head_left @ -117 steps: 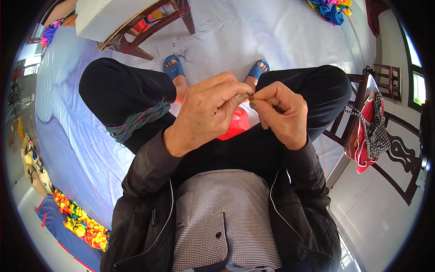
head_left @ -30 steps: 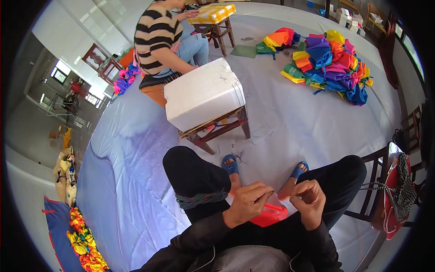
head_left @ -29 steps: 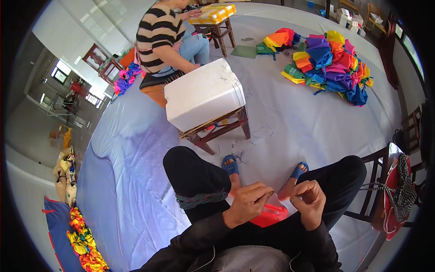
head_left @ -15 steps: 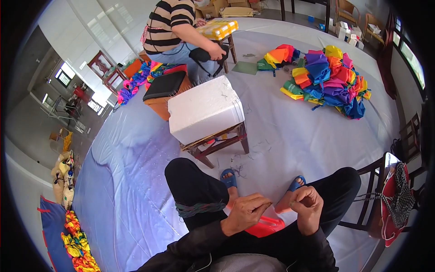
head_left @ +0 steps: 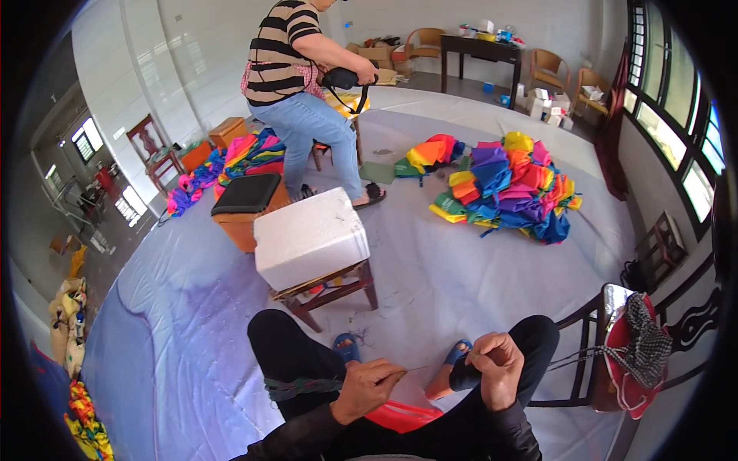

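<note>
Outward from the hands, the heap of coloured cloth [head_left: 511, 196] lies toward one o'clock and a white foam box [head_left: 311, 242] between ten and eleven. Closer in, the left hand [head_left: 363, 392] has its thumb and forefinger pinched together on a thin strand [head_left: 416, 369], perhaps a needle or thread; its long axis points toward three o'clock, straight at the right hand [head_left: 498, 375]. Those right fingers curl inward; whether they grip anything, I cannot tell. So the strand touches the left fingertips, while its visible tip ends apart from the right ones.
</note>
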Action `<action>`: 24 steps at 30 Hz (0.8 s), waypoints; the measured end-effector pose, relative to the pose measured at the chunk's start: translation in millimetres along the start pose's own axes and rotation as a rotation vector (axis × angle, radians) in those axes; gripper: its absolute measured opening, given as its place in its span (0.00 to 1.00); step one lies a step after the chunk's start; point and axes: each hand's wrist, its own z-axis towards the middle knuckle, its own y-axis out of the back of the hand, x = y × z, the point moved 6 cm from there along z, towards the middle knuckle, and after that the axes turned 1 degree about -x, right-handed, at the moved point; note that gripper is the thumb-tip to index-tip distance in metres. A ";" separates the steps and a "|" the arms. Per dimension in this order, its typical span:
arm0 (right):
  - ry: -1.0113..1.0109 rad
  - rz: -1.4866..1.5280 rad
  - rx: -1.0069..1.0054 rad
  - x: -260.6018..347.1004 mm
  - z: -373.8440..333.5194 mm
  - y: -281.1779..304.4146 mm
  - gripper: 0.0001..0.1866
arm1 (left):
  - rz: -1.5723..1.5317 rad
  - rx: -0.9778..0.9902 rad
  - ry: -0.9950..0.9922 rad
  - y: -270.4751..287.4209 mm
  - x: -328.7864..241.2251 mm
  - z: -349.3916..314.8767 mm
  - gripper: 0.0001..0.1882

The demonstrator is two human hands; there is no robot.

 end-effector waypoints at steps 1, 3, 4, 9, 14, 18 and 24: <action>0.010 0.008 0.004 3.5 -0.5 -1.8 0.11 | -0.018 -0.015 0.020 3.2 3.3 -1.1 0.04; 0.024 0.016 0.024 12.4 1.3 0.1 0.12 | -0.061 -0.056 0.068 5.4 8.8 -3.5 0.04; 0.033 -0.007 0.022 17.1 1.6 4.9 0.12 | -0.084 -0.059 0.061 4.6 7.6 -4.5 0.04; 0.127 -0.047 -0.040 41.4 2.1 18.0 0.09 | -0.069 -0.082 0.039 13.7 5.7 -5.3 0.04; 0.291 -0.060 -0.075 84.0 29.0 39.1 0.09 | -0.001 -0.183 -0.032 10.4 16.3 -1.7 0.03; 0.389 0.030 0.083 136.9 53.4 89.8 0.04 | 0.034 -0.164 0.011 21.8 0.8 15.8 0.04; 0.252 0.313 -0.045 190.5 82.8 239.0 0.08 | -0.143 -0.128 0.139 20.2 25.7 47.4 0.06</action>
